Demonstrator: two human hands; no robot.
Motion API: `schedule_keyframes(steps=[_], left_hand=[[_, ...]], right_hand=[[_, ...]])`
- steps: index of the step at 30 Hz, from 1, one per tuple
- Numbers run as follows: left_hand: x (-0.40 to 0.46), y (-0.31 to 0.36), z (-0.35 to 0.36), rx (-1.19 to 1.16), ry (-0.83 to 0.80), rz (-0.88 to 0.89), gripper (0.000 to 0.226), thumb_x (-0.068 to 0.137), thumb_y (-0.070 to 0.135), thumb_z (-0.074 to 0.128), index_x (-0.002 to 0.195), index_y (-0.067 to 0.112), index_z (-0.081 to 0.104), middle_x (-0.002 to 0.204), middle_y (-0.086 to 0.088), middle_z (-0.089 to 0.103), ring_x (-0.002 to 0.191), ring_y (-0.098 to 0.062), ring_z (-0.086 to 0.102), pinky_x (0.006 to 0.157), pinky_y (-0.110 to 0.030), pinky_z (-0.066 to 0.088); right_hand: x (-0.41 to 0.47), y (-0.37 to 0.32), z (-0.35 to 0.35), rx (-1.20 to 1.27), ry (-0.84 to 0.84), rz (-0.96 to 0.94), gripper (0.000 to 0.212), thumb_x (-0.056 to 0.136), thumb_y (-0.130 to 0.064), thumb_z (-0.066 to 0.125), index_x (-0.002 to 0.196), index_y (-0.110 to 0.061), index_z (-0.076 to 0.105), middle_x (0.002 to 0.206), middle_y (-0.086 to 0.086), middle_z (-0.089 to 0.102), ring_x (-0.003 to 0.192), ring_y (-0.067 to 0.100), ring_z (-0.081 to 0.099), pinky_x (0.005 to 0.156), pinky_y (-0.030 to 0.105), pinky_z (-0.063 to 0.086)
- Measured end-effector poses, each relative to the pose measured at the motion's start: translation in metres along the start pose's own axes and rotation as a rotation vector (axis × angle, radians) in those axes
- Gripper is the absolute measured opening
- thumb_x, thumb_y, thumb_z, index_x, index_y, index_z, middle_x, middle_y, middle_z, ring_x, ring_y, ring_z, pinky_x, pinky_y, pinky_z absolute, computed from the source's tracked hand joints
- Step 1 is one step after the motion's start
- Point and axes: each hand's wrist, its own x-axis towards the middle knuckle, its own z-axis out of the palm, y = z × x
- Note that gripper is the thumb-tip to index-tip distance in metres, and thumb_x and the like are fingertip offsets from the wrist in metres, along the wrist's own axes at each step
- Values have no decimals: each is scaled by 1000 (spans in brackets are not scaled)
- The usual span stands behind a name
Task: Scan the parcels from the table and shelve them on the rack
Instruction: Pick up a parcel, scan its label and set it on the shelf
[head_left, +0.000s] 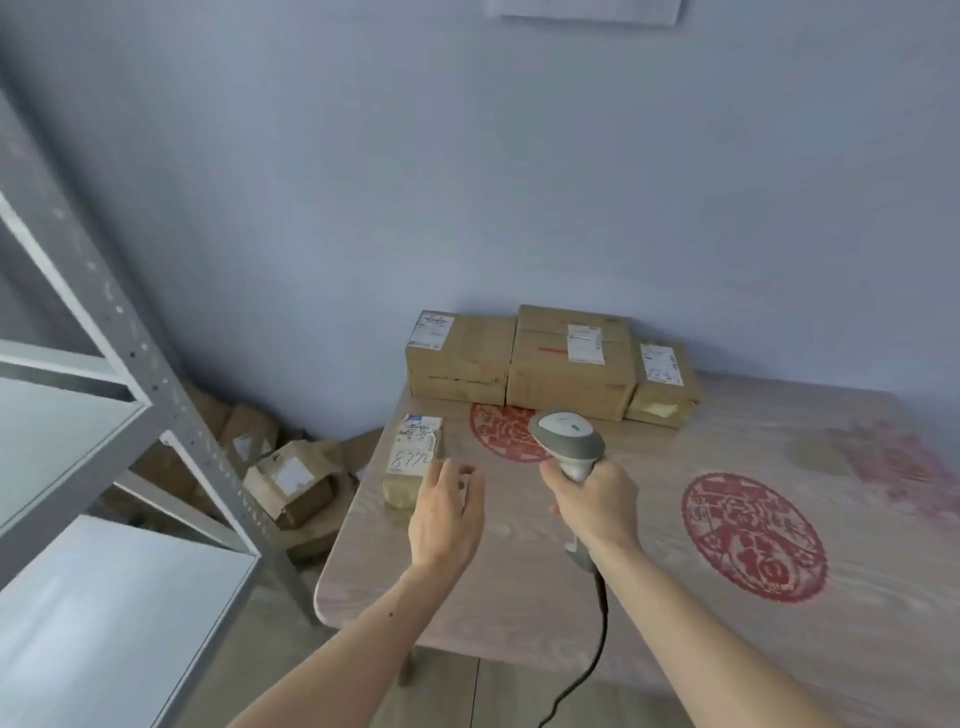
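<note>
A small taped parcel (413, 457) with a handwritten label lies near the left edge of the table (571, 597). My left hand (447, 514) hovers just right of it, fingers apart and holding nothing. My right hand (597, 501) grips the handle of a grey barcode scanner (569, 441), whose head points toward the small parcel. Three cardboard parcels stand against the wall at the table's back: a left box (457, 358), a taller middle box (571, 364) and a small right box (662, 384). The grey metal rack (130, 389) stands on the left with white shelves.
The scanner's black cable (597, 639) hangs off the table's front edge. Opened cardboard boxes (291, 483) lie piled on the floor between rack and table. Red paper-cut decorations (753, 535) mark the tabletop. A blue wall is right behind.
</note>
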Motion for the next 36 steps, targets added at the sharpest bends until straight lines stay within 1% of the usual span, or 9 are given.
schedule_keyframes(steps=[6, 11, 15, 17, 22, 24, 27, 32, 36], left_hand=[[59, 46, 60, 5, -136, 109, 18, 103, 37, 47, 106, 25, 60, 110, 11, 50, 93, -14, 56, 69, -32, 44], [104, 81, 107, -38, -221, 198, 19, 103, 35, 47, 107, 24, 61, 110, 10, 52, 94, -12, 57, 71, -30, 43], [121, 104, 152, -36, -256, 245, 17, 103, 32, 49, 107, 21, 61, 108, 9, 54, 93, -10, 55, 70, -29, 43], [127, 114, 179, -39, -279, 258, 18, 103, 32, 49, 107, 19, 61, 108, 7, 55, 95, -11, 56, 71, -30, 46], [136, 140, 252, -49, -297, 198, 24, 103, 33, 49, 114, 16, 62, 110, 4, 52, 101, -17, 57, 80, -33, 49], [138, 148, 282, -41, -310, 140, 27, 103, 33, 49, 117, 15, 62, 111, 5, 49, 106, -19, 57, 85, -33, 48], [145, 156, 325, -21, -312, 69, 31, 103, 32, 50, 125, 13, 60, 121, 0, 53, 116, -21, 54, 95, -32, 45], [159, 160, 376, -9, -315, -46, 44, 103, 31, 49, 141, 9, 48, 145, -8, 45, 138, -24, 38, 114, -39, 35], [174, 159, 399, 36, -309, -69, 50, 103, 32, 49, 146, 8, 40, 152, -8, 37, 140, -24, 32, 114, -37, 33]], right_hand=[[75, 10, -41, -16, 147, 76, 24, 86, -32, 72, 74, -11, 66, 66, 4, 71, 62, 23, 71, 58, 33, 54], [137, 23, -75, -43, 270, 145, 23, 82, -34, 73, 76, -15, 64, 72, 4, 71, 65, 27, 72, 65, 44, 61], [177, 40, -109, -83, 326, 201, 22, 83, -34, 71, 76, -15, 63, 70, 7, 71, 69, 27, 71, 65, 39, 59], [199, 52, -124, -81, 343, 218, 23, 83, -36, 72, 77, -15, 64, 70, 7, 71, 68, 27, 71, 66, 41, 60], [257, 81, -155, -83, 322, 198, 23, 85, -35, 73, 78, -16, 63, 73, 2, 70, 67, 23, 71, 61, 36, 58], [280, 93, -164, -101, 300, 203, 23, 86, -35, 72, 80, -15, 64, 73, 1, 68, 67, 20, 66, 54, 28, 47], [312, 112, -174, -116, 267, 209, 22, 88, -34, 71, 83, -14, 63, 75, 0, 66, 66, 18, 61, 51, 24, 36], [359, 149, -172, -138, 217, 203, 24, 89, -37, 70, 85, -15, 62, 77, -2, 64, 71, 21, 61, 55, 26, 38], [388, 169, -162, -147, 177, 201, 27, 90, -39, 70, 89, -14, 64, 80, -1, 64, 73, 23, 59, 60, 27, 40]])
